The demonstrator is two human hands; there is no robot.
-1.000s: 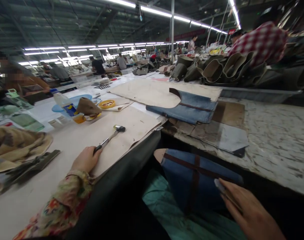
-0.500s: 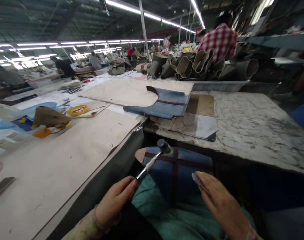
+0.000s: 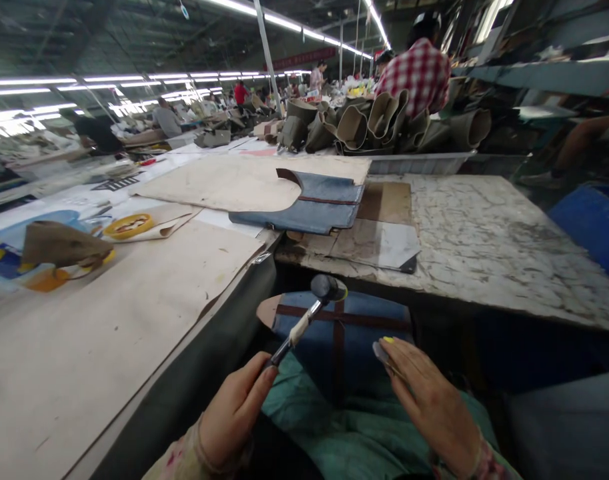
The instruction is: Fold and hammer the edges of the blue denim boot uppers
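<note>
My left hand [image 3: 234, 413] grips the handle of a small hammer [image 3: 309, 310], whose black head hangs just above a blue denim piece [image 3: 354, 347] with dark crossed straps. That piece lies on my lap over teal cloth [image 3: 344, 440]. My right hand [image 3: 429, 400] rests on the piece's right edge, fingers together, with a thin pale tool pinched under them. A second blue denim piece [image 3: 314, 207] lies on the worktable beyond.
A stained stone slab [image 3: 494, 233] lies ahead to the right, a long paper-covered table [image 3: 134, 287] to the left with a yellow tape roll [image 3: 129, 225] and a brown scrap [image 3: 59, 243]. Rolled olive material [image 3: 374, 127] is stacked behind. Other people work farther off.
My left hand picked the hammer up from the left table and brought it over the denim piece on my lap. The view swung rightward.
</note>
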